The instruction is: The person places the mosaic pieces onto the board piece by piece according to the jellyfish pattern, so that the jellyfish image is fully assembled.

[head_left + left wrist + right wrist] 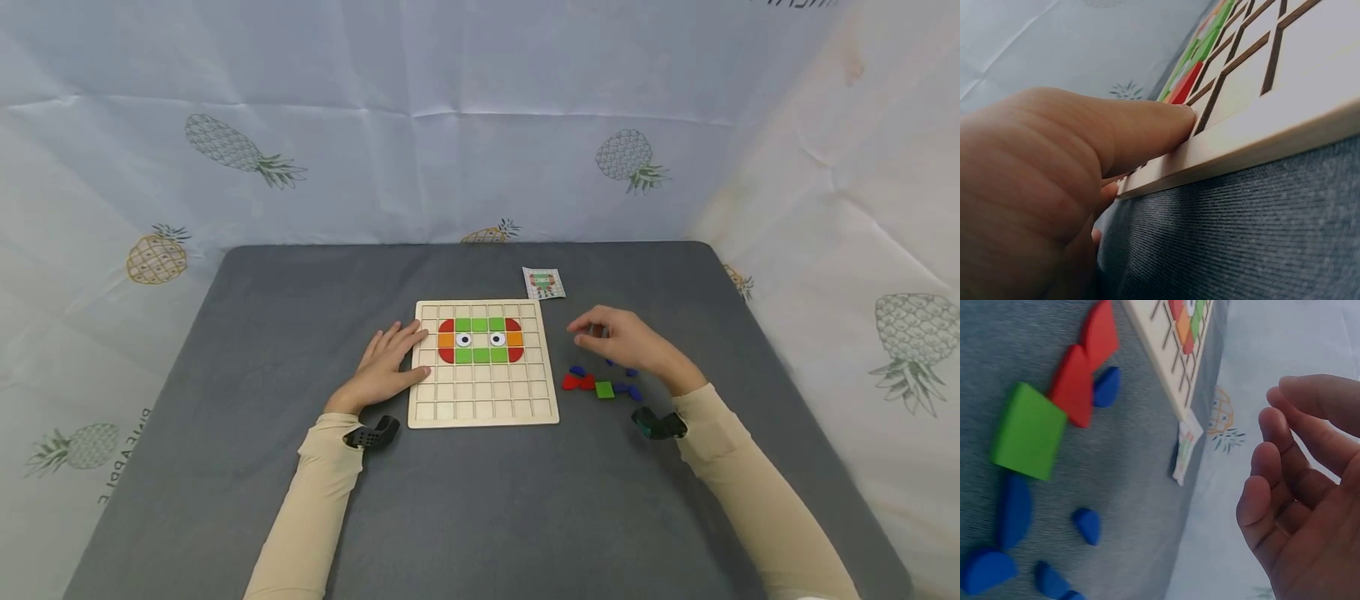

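A wooden grid board (483, 408) lies flat on the table, with red, green and orange tiles and two eye tiles (497, 339) set in its upper cells. My left hand (384, 367) rests on the board's left edge, fingers spread. In the left wrist view its thumb (1147, 128) presses the rim. To the right of the board my right hand (618, 335) hovers with loosely bent fingers, and nothing shows between them. Below it lie a green square tile (1030, 431), two red pieces (1074, 387) and several blue pieces (1015, 509).
A small printed card (543, 283) with a figure on a grid lies behind the board's far right corner. Grey cloth (480, 508) covers the table. A pineapple-print curtain (480, 167) hangs behind it and at both sides.
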`<state>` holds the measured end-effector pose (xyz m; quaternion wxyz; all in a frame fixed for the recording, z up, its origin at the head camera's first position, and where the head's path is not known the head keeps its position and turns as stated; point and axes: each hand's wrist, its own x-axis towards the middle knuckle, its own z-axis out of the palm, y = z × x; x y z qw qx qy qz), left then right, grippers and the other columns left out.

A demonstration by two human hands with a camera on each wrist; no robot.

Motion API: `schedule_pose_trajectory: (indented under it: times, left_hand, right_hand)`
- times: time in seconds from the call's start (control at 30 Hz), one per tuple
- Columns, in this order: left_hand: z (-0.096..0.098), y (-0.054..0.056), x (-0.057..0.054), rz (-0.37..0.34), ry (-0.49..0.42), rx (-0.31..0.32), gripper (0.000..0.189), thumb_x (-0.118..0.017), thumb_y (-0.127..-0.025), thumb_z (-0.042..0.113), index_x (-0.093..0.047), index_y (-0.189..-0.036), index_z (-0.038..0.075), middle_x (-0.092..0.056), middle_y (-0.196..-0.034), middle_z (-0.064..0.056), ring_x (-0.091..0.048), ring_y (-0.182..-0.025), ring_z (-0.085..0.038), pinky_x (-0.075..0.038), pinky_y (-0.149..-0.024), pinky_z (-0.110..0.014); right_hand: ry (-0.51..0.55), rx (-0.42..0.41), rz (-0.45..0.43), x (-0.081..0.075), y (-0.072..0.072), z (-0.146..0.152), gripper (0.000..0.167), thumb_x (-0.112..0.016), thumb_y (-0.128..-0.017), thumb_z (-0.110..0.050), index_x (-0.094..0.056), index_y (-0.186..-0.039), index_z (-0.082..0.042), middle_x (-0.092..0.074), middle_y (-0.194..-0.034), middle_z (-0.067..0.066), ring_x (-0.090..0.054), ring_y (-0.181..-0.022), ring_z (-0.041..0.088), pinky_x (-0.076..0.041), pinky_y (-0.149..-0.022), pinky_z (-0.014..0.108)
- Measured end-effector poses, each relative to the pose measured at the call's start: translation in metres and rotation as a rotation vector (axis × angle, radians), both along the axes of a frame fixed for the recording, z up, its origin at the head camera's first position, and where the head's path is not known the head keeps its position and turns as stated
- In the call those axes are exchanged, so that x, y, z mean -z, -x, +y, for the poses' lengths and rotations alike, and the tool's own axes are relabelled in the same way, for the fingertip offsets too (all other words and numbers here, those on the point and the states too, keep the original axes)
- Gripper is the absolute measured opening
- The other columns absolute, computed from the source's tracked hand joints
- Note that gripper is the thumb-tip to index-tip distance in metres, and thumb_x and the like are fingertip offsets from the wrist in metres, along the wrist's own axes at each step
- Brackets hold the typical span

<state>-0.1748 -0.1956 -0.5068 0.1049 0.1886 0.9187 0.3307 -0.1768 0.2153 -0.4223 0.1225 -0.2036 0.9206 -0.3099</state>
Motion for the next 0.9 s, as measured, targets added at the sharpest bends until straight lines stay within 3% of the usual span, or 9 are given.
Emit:
schedule_pose_trajectory:
  times: [0.43,0.63,0.9]
  left_hand:
    - [-0.001,-0.003,-0.003,-0.011,-0.003,-0.011,0.072,-0.066,-0.097,0.029,-0.034,-0.159,0.011,-0.019,-0.17,-0.011,-0.004,-0.159,-0.037,0.005,-0.128,-0.055]
    - [-0.001,-0.003,-0.001,-0.011,0.009,-0.006,0.072,-0.065,-0.097,0.03,-0.034,-0.159,0.011,-0.019,-0.171,-0.011,-0.004,-0.159,-0.036,0.005,-0.128,-0.055]
    - [-0.002,-0.001,0.0,-0.005,-0.003,-0.006,0.071,-0.065,-0.097,0.031,-0.035,-0.159,0.012,-0.021,-0.17,-0.01,-0.005,-0.159,-0.037,0.004,-0.128,-0.055]
  right_hand:
    - [-0.053,0.016,-0.087,0.029,-0.006,0.002,0.024,-0.06,-0.101,-0.015,-0.071,-0.119,-0.003,-0.068,-0.103,0.009,-0.058,-0.081,0.016,-0.052,-0.073,0.031]
    - [-0.126,0.023,-0.061,0.039,-0.011,-0.001,0.022,-0.062,-0.1,-0.014,-0.072,-0.117,-0.004,-0.069,-0.104,0.008,-0.059,-0.084,0.015,-0.054,-0.075,0.033]
    - [-0.203,0.041,-0.07,0.044,-0.011,-0.005,0.021,-0.064,-0.098,-0.014,-0.072,-0.115,-0.004,-0.068,-0.098,0.007,-0.056,-0.077,0.015,-0.049,-0.068,0.03]
